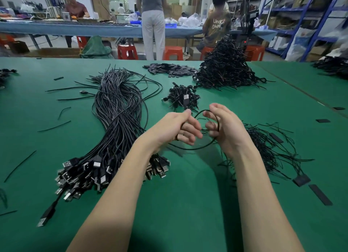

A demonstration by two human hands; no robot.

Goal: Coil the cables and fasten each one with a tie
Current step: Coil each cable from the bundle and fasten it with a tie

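Observation:
A thin black cable point(197, 148) runs in a loop between my two hands above the green table point(184, 195). My left hand point(177, 128) grips one side of the loop with curled fingers. My right hand point(224, 125) holds the other side, the cable passing over its fingers. A big bundle of uncoiled black USB cables point(114, 120) lies to the left, plugs toward me. A loose heap of thin black ties point(269, 148) lies to the right of my right hand. Several coiled cables point(182, 97) sit just beyond my hands.
A tall pile of finished coils point(226, 69) stands at the back right, with a heap of flat black strips point(169, 69) beside it. Stray ties and strips lie scattered on the table. People, red stools and shelves are beyond the far edge.

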